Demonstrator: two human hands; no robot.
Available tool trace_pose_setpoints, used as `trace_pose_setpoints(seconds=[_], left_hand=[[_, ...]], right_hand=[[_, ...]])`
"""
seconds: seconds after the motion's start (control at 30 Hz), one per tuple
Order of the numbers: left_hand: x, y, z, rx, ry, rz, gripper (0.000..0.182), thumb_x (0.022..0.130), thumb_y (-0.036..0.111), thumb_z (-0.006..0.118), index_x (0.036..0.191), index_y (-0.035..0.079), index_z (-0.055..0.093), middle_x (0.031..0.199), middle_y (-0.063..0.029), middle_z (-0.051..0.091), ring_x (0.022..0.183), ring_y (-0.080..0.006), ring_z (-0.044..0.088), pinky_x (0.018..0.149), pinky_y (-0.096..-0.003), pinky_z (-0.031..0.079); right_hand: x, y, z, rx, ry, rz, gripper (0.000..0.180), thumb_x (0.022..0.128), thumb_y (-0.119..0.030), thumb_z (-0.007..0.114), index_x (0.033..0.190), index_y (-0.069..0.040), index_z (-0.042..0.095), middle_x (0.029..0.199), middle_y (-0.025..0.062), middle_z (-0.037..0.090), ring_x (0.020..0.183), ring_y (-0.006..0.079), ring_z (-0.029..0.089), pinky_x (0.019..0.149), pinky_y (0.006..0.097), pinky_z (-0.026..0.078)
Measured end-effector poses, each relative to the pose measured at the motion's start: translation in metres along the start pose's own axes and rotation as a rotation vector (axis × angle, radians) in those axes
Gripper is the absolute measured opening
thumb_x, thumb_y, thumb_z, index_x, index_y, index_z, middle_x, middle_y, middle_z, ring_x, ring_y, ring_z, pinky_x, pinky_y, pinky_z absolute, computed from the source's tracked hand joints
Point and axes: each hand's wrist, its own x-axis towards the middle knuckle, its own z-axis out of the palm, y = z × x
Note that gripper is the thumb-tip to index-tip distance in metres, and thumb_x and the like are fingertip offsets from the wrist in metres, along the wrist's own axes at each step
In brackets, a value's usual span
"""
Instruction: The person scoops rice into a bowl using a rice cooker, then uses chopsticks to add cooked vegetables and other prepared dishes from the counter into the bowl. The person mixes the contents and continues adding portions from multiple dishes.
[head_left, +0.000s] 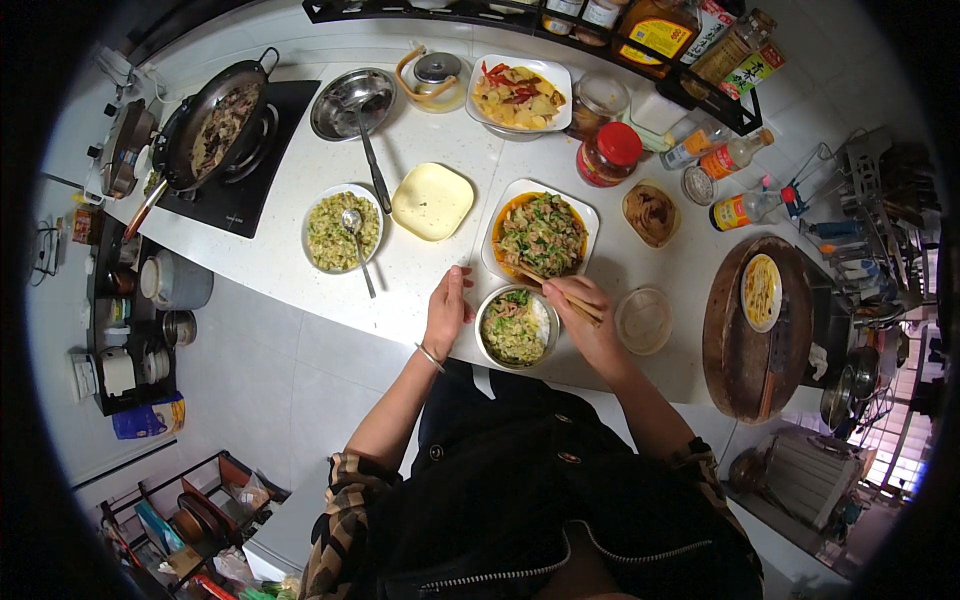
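Observation:
My right hand (583, 315) grips a pair of wooden chopsticks (536, 277), whose tips reach the near edge of a dish of minced meat and chopped greens (543, 234) in a square white plate. Below the tips stands a round bowl (481, 339) of white rice (539, 321), topped with green chopped vegetables and some meat with greens. My left hand (448, 309) is held on edge just left of this bowl, its fingers apart and nothing in it. Whether its fingertips touch the bowl's rim I cannot tell.
Leftward are a white bowl of chopped vegetables (327, 238) with a spoon (352, 222), a yellow dish (433, 202) and a wok (214, 127) on the cooktop. A red-lidded jar (615, 150), a clear round lid (643, 321) and a wooden cutting board (724, 337) stand rightward.

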Motion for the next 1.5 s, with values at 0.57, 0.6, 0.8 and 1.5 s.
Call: trace_pose_setpoints(seconds=[0.57, 0.6, 0.8, 1.5], left_hand=[[0.016, 0.013, 0.011, 0.044, -0.022, -0.02, 0.068, 0.106, 0.059, 0.035, 0.126, -0.003, 0.058, 0.105, -0.0128, 0.062, 0.064, -0.0134, 0.06, 0.061, -0.0262, 0.05], [0.015, 0.015, 0.012, 0.053, -0.026, -0.024, 0.068, 0.106, 0.058, 0.035, 0.126, -0.002, 0.058, 0.106, -0.0127, 0.062, 0.066, -0.0137, 0.061, 0.062, -0.0263, 0.051], [0.031, -0.011, 0.015, -0.147, -0.061, -0.047, 0.061, 0.106, 0.054, 0.042, 0.127, -0.002, 0.054, 0.102, -0.012, 0.063, 0.08, -0.0167, 0.064, 0.075, -0.0294, 0.054], [0.015, -0.007, 0.024, -0.302, -0.029, -0.121, 0.056, 0.107, 0.047, 0.044, 0.133, -0.002, 0.054, 0.097, -0.0097, 0.064, 0.087, -0.0161, 0.064, 0.082, -0.029, 0.055]], right_hand=[[-0.022, -0.04, -0.048, -0.205, 0.002, -0.22, 0.021, 0.089, -0.003, 0.074, 0.109, -0.003, 0.073, 0.105, 0.0131, 0.07, 0.09, 0.0216, 0.071, 0.075, 0.0284, 0.056], [-0.025, -0.042, -0.051, -0.222, 0.011, -0.245, 0.021, 0.088, -0.003, 0.075, 0.109, -0.004, 0.073, 0.105, 0.0126, 0.071, 0.09, 0.0216, 0.071, 0.076, 0.0287, 0.056], [-0.052, -0.082, -0.076, -0.355, 0.03, -0.276, 0.021, 0.085, -0.001, 0.076, 0.105, -0.006, 0.076, 0.103, 0.0097, 0.072, 0.088, 0.0195, 0.071, 0.076, 0.0287, 0.058], [-0.07, -0.065, -0.073, -0.035, -0.071, 0.089, 0.009, 0.091, 0.0, 0.067, 0.096, 0.003, 0.074, 0.095, 0.0115, 0.07, 0.09, 0.0169, 0.067, 0.079, 0.029, 0.055]])
